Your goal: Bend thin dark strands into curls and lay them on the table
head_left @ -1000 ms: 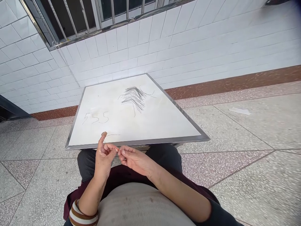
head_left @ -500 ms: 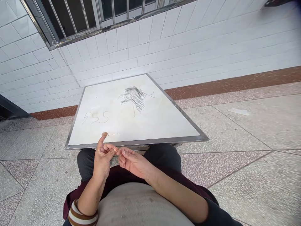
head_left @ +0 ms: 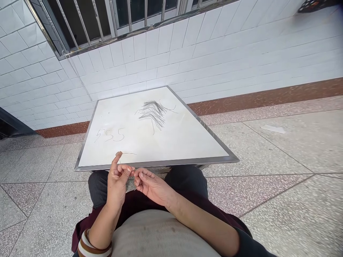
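My left hand (head_left: 117, 182) pinches a thin wire (head_left: 129, 154) between thumb and a finger, its index finger raised. From near that fingertip one end of the wire stretches right over the table's near edge. My right hand (head_left: 150, 185) is closed at the fingertips on the same fine strand, almost touching the left. A short end pokes out below the right fingers. Both hands are above my lap, in front of the white table (head_left: 193, 139). On it lie a loose pile of dark thin bent wires (head_left: 153, 112) and several curved wire pieces (head_left: 120, 135) at the left.
Grey metal edging (head_left: 160, 164) frames the tabletop. Behind it rises a white tiled wall (head_left: 150, 67) with a barred window (head_left: 120, 21). A pale scrap (head_left: 273, 129) lies on the speckled floor (head_left: 268, 142) to the right. My knees sit under the near edge.
The right fingers have shifted slightly along the strand, and a short wire end now shows below them. The left hand stays nearly in place. The view has tipped slightly.
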`<state>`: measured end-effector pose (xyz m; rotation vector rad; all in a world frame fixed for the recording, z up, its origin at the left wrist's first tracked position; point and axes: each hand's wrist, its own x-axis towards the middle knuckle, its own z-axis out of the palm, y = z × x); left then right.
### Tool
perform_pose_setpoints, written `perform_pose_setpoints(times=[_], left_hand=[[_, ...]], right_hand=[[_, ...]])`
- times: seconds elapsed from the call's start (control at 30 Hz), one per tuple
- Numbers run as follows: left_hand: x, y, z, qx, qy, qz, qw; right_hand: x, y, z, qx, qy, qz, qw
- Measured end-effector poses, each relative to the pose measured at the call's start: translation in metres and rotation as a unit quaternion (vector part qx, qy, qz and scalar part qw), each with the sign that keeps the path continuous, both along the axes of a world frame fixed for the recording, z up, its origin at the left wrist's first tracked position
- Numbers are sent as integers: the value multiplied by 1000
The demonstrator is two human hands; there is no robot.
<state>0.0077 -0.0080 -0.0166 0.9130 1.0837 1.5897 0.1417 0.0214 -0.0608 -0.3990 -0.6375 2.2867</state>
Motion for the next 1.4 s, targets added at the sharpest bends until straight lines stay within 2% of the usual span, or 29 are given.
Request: perform_pose_setpoints(times=[0.2, 0.43, 0.6, 0.73, 0.93, 1.03, 1.1, 1.13, 1.2, 1.23, 1.27, 1.3, 1.33, 1.4], left_hand=[[0, 1, -2, -17, -16, 0, 1000], [-1, 1, -7, -28, -34, 2, 999], [-1, -1, -8, -22, -48, 7, 999], [-3, -4, -10, -19, -60, 2, 998], [-1, -7, -18, 1, -93, 5, 996], [-1, -8, -19, 6, -104, -5, 995], [-2, -9, -18, 0, -95, -23, 995], [-3, -10, -17, -6, -89, -36, 995], [-3, -13, -15, -22, -76, -69, 994], [-2, -14, -15, -29, -69, -86, 993], [-1, -16, -14, -34, -61, -104, 992], [-1, -18, -13, -40, -52, -124, 990], [0, -19, -13, -48, -41, -143, 988], [2, -22, -11, -65, -21, -171, 983]], right_hand=[[0, -1, 3, 31, -31, -15, 999], [9, 4, 6, 148, -180, -51, 971], [5, -2, 9, 122, -182, -46, 975], [2, -8, 10, 129, -181, -39, 974], [-5, -17, 7, 136, -214, -69, 965], [-1, -16, 6, 172, -256, -67, 949], [6, -10, 8, 240, -319, -112, 910], [10, -6, 10, 289, -357, -162, 873], [18, 3, 18, 404, -421, -276, 763], [21, 7, 23, 464, -439, -310, 704], [24, 10, 28, 516, -450, -320, 655], [26, 13, 33, 558, -453, -311, 622], [28, 15, 37, 589, -451, -292, 604], [29, 16, 42, 614, -451, -254, 596]])
